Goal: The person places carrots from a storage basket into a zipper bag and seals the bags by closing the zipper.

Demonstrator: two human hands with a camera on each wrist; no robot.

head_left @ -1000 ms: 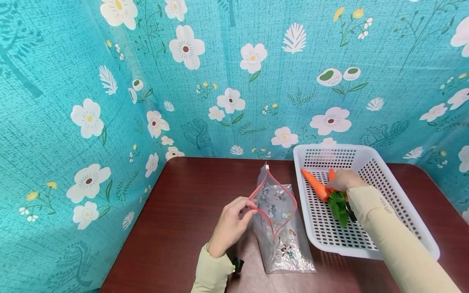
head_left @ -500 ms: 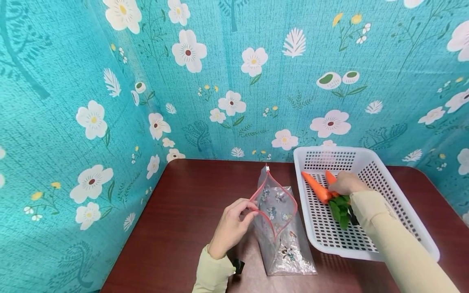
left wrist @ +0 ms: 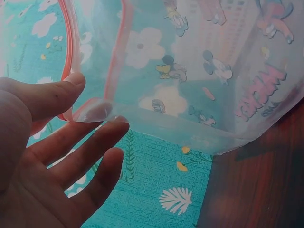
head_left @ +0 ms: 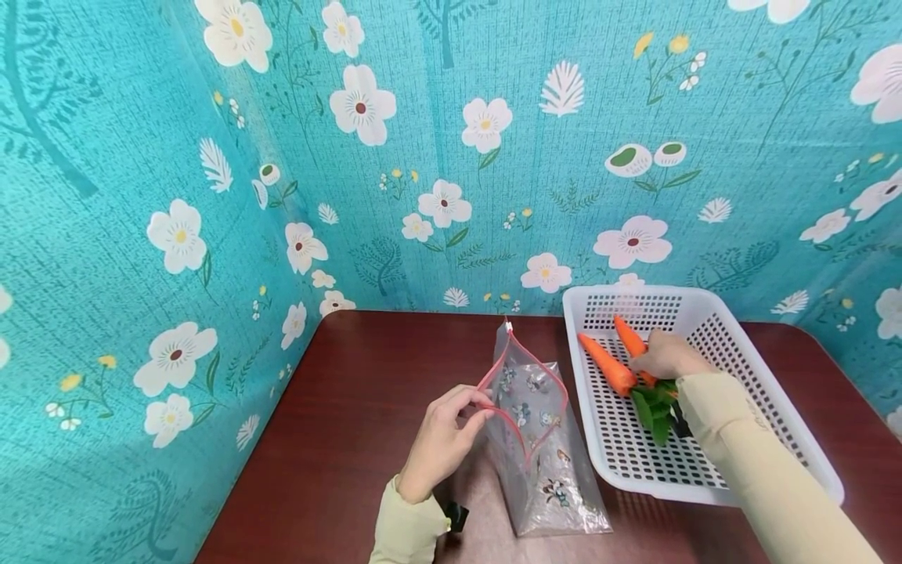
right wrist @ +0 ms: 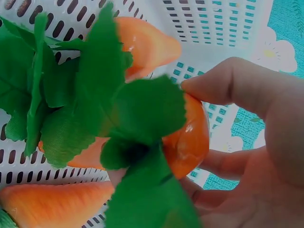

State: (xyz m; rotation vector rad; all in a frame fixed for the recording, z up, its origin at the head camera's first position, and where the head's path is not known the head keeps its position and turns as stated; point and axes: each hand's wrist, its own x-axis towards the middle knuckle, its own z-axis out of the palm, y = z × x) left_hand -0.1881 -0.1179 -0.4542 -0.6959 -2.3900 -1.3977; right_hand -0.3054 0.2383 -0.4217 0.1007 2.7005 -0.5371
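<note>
My left hand (head_left: pixel 440 442) pinches the red zip edge of a clear plastic zip bag (head_left: pixel 557 462) printed with small cartoon figures. The bag's mouth gapes. In the left wrist view, the thumb and fingertips of the left hand (left wrist: pixel 71 137) meet at the zip bag's (left wrist: pixel 185 95) rim. Over the white basket, my right hand (head_left: pixel 665 356) grips a leafy-topped carrot (head_left: pixel 629 337) by its thick end. The right wrist view has the right hand's (right wrist: pixel 256 114) thumb and fingers round that carrot (right wrist: pixel 190 142), its leaves partly covering it. Another carrot (head_left: pixel 607 366) lies just left.
The white perforated basket (head_left: pixel 613 468) stands on the dark red table (head_left: pixel 352 407), right of the bag. More carrots (right wrist: pixel 57 204) lie in it, partly hidden by leaves. Behind the table hangs a turquoise flowered cloth (head_left: pixel 423 149).
The gripped carrot's tip has swung up and left, and more of it shows beside my right hand. My left hand has kept its pinch on the zip bag.
</note>
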